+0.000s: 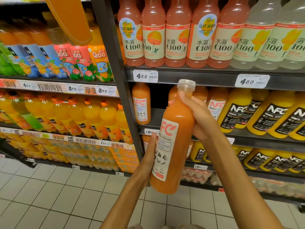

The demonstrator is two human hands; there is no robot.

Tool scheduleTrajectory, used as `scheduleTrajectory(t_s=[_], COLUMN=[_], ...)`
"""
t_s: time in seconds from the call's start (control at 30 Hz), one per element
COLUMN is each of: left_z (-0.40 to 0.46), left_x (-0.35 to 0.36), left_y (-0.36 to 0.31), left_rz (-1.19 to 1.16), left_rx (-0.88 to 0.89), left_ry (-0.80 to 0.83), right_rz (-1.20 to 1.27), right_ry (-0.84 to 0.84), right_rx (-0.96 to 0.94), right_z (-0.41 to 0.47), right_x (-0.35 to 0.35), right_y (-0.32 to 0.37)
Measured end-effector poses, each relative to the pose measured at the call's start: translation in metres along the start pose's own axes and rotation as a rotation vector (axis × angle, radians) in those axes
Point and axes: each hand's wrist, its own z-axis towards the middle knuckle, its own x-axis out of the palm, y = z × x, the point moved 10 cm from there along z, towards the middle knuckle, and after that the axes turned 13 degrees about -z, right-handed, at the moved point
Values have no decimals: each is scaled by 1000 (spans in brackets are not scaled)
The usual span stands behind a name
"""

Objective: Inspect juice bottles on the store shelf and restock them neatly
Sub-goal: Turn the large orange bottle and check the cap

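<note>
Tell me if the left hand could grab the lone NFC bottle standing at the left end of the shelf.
Probably not yet: the left hand grips the held bottle. The path to the lone bottle looks open, though.

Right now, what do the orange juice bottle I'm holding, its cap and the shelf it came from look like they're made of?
The tall orange NFC juice bottle looks like clear glossy plastic: juice shows through and light glints on its shoulder. Its clear ribbed screw cap seems translucent plastic. Its white printed label looks matte, paper or film. The dark grey shelf looks like painted metal, though that is only its look.
</note>
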Motion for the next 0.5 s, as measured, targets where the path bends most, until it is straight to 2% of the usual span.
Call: scheduleTrajectory(t_s=[0.1, 0.2, 0.37, 0.5], left_z=[1, -1, -4, -11], left_x=[-2, -1, 6, 6], left_y=[2, -3, 5, 15], left_rz=[-16, -82, -188, -92], left_rx=[-19, -21, -76, -105], left_ry=[23, 23, 64, 55], right_rz=[-34, -36, 299, 304], right_ry=[-42, -7, 140, 202], right_rx=[74, 67, 65, 56], right_z=[0, 3, 1, -1], right_x=[-5, -6, 10, 15], right_y=[-10, -8, -11, -15])
